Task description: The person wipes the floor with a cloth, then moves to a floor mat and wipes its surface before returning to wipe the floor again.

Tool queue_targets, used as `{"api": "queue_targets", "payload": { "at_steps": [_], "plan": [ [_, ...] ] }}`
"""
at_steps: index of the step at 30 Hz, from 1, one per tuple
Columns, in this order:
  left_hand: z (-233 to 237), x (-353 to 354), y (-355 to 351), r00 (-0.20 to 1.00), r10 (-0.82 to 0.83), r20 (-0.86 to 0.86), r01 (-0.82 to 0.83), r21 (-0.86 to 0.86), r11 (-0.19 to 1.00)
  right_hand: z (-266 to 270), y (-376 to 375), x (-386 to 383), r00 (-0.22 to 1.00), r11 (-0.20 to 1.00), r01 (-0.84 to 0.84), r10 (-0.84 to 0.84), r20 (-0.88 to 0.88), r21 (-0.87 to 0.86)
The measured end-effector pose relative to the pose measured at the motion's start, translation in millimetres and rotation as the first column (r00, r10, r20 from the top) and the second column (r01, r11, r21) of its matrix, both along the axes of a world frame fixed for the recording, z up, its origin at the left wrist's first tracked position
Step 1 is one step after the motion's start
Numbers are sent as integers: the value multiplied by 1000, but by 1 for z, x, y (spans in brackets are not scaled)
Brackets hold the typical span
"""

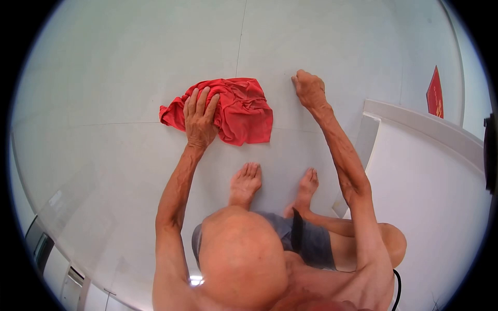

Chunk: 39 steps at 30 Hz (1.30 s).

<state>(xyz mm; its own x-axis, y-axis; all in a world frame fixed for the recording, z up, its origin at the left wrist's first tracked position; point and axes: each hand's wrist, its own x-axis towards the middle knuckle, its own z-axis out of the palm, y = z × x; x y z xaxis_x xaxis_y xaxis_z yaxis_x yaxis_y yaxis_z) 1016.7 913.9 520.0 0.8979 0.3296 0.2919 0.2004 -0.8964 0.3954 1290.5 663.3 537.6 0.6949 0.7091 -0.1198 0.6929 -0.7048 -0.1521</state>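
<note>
A crumpled red cloth (244,111) lies bunched on the pale tiled floor (119,171) in front of my bare feet. My left hand (201,120) rests flat on the cloth's left part, its fingers stretched out and slightly apart. To the right of the cloth and apart from it, my right hand (310,89) is closed in a fist against the floor. Nothing shows in that fist, though the inside of its fingers is turned away from view.
My feet (245,181) and bent knees are close below the cloth. A white ledge or low wall (410,119) runs along the right, near my right arm. Beyond it a red printed sign (435,94) is on the wall. Thin seams (240,44) cross the floor.
</note>
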Motion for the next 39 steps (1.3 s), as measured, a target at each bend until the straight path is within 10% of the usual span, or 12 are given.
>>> {"api": "queue_targets", "payload": {
  "at_steps": [39],
  "plan": [
    [-3,-2,0,1000,13,-16,-13,4,1000,-5,5,-9,978,974,169,-146,-151,153]
  ]
}}
